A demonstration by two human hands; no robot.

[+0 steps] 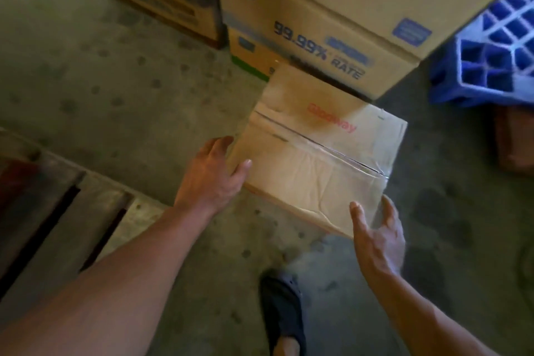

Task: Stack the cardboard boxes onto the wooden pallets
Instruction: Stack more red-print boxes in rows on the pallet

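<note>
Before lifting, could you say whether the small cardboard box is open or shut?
Shut: the small cardboard box has its top flaps lying flat, with tape along their seam.

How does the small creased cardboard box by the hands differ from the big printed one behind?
The small creased cardboard box has faint red lettering and a taped top; the big printed cardboard box bears bold dark print and sits on another box. Both are brown.

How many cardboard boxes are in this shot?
4 plainly: the taped box nearest the camera, the large printed box behind it, a green-cornered box under that, and the top-left box. Blur and the frame's edge may hide more.
</note>
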